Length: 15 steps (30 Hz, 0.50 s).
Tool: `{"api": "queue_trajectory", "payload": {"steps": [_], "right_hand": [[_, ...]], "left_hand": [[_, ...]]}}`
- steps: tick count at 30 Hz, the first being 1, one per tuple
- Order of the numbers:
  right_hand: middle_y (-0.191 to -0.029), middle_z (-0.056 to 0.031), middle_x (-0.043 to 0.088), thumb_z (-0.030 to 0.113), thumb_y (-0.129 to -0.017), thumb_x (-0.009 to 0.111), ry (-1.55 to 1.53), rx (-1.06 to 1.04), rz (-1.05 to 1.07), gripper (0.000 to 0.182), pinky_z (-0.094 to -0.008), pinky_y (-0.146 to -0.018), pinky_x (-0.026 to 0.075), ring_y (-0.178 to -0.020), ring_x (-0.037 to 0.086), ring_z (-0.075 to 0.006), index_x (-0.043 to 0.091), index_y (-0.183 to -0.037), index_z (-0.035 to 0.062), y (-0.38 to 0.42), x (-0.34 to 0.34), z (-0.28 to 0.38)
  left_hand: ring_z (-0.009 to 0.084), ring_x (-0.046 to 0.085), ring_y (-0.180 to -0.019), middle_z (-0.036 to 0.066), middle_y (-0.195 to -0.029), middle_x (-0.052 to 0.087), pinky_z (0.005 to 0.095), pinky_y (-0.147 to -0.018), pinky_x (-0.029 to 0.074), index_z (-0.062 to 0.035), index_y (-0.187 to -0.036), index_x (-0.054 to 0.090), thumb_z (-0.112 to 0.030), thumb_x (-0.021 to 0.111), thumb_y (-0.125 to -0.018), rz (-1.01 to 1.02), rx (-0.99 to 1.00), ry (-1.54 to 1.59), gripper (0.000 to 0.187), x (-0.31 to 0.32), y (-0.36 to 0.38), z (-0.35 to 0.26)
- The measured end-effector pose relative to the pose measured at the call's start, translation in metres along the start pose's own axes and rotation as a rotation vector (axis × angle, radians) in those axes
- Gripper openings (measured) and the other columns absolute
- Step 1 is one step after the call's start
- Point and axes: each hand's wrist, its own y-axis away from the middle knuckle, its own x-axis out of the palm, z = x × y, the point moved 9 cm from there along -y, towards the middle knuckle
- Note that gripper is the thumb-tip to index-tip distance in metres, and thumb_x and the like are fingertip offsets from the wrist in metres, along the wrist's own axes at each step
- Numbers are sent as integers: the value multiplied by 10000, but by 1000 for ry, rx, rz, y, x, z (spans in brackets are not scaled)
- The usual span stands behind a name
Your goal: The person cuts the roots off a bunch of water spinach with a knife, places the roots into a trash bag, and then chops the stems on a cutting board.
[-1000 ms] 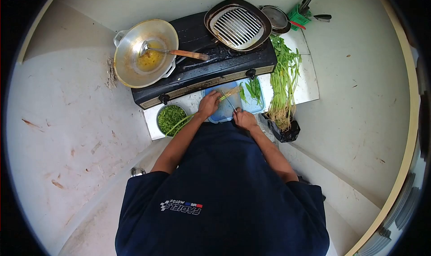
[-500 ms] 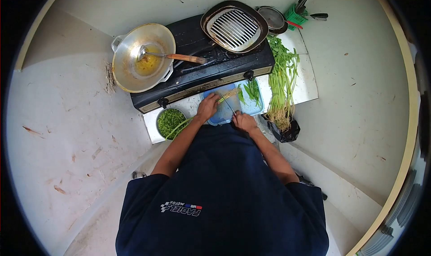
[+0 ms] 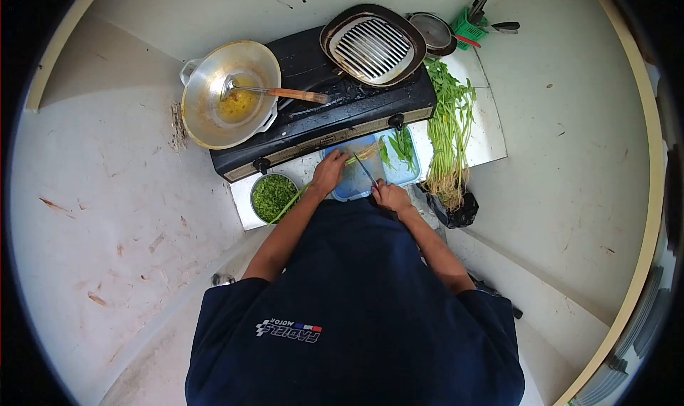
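My left hand (image 3: 329,172) is closed around green stems (image 3: 291,205) above the left part of a blue tray (image 3: 347,189). The stems trail down-left over a bowl of chopped greens (image 3: 273,197), and their pale root ends point right across the tray. My right hand (image 3: 391,196) grips a knife (image 3: 365,168) at the tray's near edge, the blade slanting up-left close to the roots. Loose green leaves (image 3: 403,147) lie in the right part of the tray.
Behind the tray is a black stove (image 3: 306,129) with a wok (image 3: 196,110), a wooden-handled ladle (image 3: 296,95) and a grill pan (image 3: 372,50). To the right are long rooted greens (image 3: 447,132), a black bag (image 3: 462,213) and a green basket (image 3: 467,30).
The knife blade has shifted slightly and its angle is a little steeper. The stems over the bowl lie closer together. The whole view has shifted slightly.
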Motion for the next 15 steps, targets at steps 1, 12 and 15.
{"api": "queue_trajectory", "payload": {"steps": [1,12,15], "right_hand": [[-797,-283,711,403,-1040,524,-13,-10,-8,418,-580,-728,577,-764,703,-500,610,-1214,33,-5,1,2],[-840,-277,721,443,-1052,497,-105,36,-39,421,-582,-775,568,-826,707,-501,630,-1134,51,7,-36,12],[-854,-265,727,454,-1062,488,-156,50,-28,436,-574,-790,564,-839,707,-495,643,-1106,49,18,-46,3]], "left_hand": [[415,634,-1002,170,-1043,578,506,-843,547,-81,-1157,657,-62,630,-945,5,-11,1,215,0,1,1],[373,624,-1078,139,-1112,610,465,-919,527,-41,-1146,672,-89,673,-942,-107,27,12,210,-13,7,9],[372,618,-1084,141,-1120,612,460,-938,523,-36,-1150,678,-97,685,-935,-102,10,32,223,-15,4,8]]}}
